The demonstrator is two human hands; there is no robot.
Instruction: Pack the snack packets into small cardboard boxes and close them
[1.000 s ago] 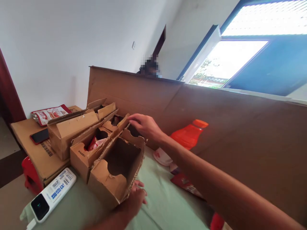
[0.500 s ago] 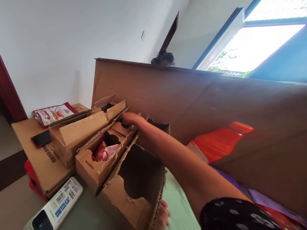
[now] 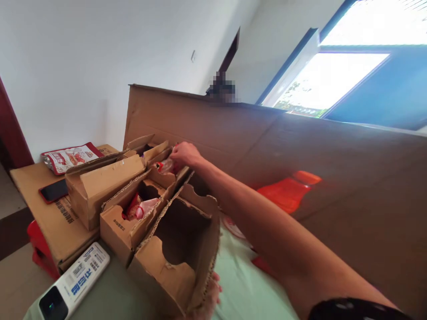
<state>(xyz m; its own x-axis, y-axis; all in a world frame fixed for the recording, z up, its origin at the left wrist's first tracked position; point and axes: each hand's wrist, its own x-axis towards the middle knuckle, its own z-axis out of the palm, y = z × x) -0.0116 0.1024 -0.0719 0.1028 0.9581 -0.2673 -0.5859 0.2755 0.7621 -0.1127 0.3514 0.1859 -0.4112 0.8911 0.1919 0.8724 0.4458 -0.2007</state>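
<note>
My right hand (image 3: 184,155) reaches across to the far end of the middle cardboard box (image 3: 133,213) and is closed on a small clear packet with red print (image 3: 164,166), lifted just above the box. More red and pink packets (image 3: 138,209) lie inside that box. My left hand (image 3: 211,297) is mostly hidden behind the nearest torn cardboard box (image 3: 173,258); only fingertips show against its lower right corner.
A third cardboard box (image 3: 96,186) stands at the left on a flat carton (image 3: 40,209) with a phone (image 3: 53,190) and a snack bag (image 3: 68,158). A white power bank (image 3: 73,280) lies near. A tall cardboard wall (image 3: 300,169) stands behind; an orange bottle (image 3: 287,193) lies by it.
My right hand went down into the far end of the middle box and has come up holding a small packet. The camera view shifted slightly.
</note>
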